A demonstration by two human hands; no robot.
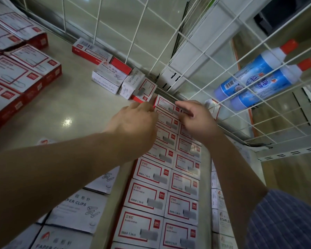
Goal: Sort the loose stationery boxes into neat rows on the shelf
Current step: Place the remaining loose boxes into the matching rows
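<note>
Red-and-white cardboard staple boxes (152, 193) already fill two rows at frame centre. Left hand (133, 121) and right hand (196, 117) pinch the rearmost staple box (166, 105); jumbled paper-clip boxes (108, 78) above remain unsorted.

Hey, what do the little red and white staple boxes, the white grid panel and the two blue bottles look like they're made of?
Small red-and-white staple boxes: printed cardboard, probably, with folded edges and a slight sheen. White wire grid panel: thin crossed rods, likely coated or painted metal. Two blue-labelled bottles with red caps: seemingly plastic, with a smooth moulded body.
</note>
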